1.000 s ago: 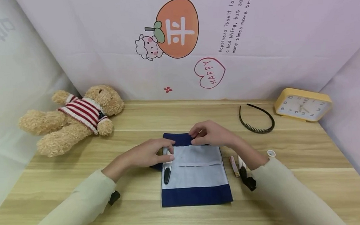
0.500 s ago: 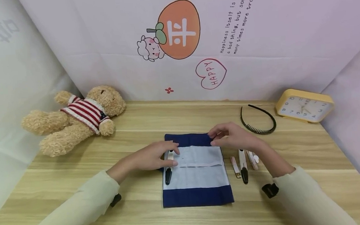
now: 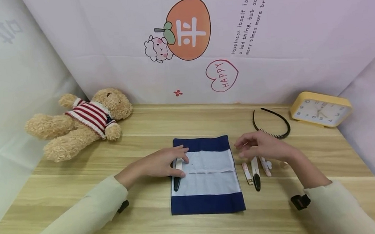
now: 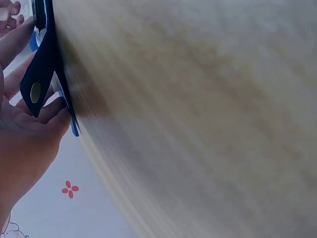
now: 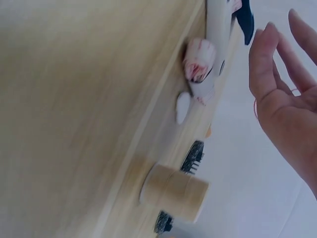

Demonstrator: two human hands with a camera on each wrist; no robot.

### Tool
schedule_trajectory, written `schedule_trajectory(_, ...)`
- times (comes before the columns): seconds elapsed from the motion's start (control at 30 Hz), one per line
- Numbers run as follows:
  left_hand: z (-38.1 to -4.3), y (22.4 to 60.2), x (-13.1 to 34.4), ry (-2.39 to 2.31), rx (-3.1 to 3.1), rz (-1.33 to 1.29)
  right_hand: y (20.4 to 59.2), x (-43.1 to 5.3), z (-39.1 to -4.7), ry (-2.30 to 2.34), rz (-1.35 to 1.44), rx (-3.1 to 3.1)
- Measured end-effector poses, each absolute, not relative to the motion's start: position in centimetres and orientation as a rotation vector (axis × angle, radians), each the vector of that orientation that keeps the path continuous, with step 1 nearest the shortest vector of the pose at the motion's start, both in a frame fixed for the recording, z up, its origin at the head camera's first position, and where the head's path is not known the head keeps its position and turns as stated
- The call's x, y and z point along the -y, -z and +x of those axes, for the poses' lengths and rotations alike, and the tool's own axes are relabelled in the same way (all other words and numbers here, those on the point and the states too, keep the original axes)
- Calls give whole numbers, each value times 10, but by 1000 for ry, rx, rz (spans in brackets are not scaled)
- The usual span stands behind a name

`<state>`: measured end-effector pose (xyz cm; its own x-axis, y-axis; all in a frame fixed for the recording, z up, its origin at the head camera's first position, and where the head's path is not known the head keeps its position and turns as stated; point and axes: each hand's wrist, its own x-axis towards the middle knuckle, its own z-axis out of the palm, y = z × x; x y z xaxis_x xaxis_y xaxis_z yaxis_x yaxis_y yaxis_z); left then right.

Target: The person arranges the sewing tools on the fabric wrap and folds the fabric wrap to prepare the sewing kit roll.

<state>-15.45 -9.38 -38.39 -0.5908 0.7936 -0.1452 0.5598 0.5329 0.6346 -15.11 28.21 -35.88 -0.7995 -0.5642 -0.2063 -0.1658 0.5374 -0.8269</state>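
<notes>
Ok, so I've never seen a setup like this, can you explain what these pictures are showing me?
There's no machine here, just a person's two bare hands. The widest view comes from a camera worn on the head, looking forward and down; the other two come from cameras on each wrist. On the wooden table lies a blue and pale cloth case with a black-and-white tool at its left side. The left hand is over that tool; I can't tell whether it grips it. The right hand holds nothing and is above the table, near a second black-and-white tool and a small pink-and-white item. Farther back are a teddy bear, a black headband and a yellow clock.
</notes>
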Motion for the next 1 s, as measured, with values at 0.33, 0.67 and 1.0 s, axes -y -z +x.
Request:
schedule_trajectory(0.33,-154,380,90,-743,-2368,1062,362,-291,-152,1062,-670,-2288)
schedule_trajectory(0.67,-153,379,88,-738,-2378,1055,366,-292,-148,933,-626,-2322)
schedule_trajectory(1.0,-153,378,87,-724,-2375,1065,368,-285,-148,843,-651,-2366)
